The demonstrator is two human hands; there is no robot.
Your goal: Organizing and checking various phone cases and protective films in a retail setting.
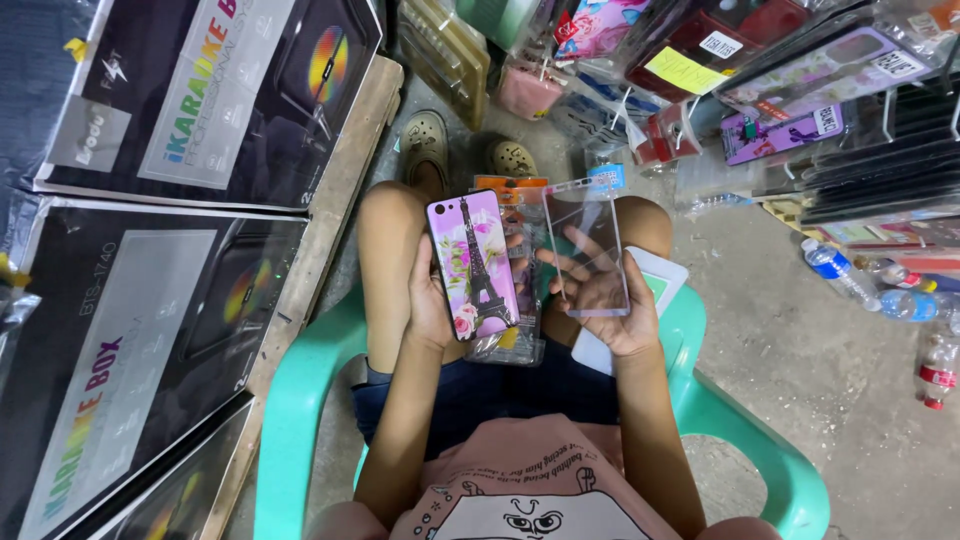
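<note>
My left hand (428, 305) is closed around a phone case (472, 265) printed with a tower and pink flowers, its long axis running from about 11 to 5 o'clock. At 3 o'clock from it, just apart, my right hand (618, 310) lies half open, fingertips propping a clear screen sheet (588, 245) that stands almost parallel, long axis 12 to 6. Both sit above my knees, over the green plastic chair (300, 400).

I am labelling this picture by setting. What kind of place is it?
Probably a small phone-accessory stall: packaged phone cases hang on racks, large speaker boxes are stacked beside the plastic chair, and the left hand holds a pink case.
</note>
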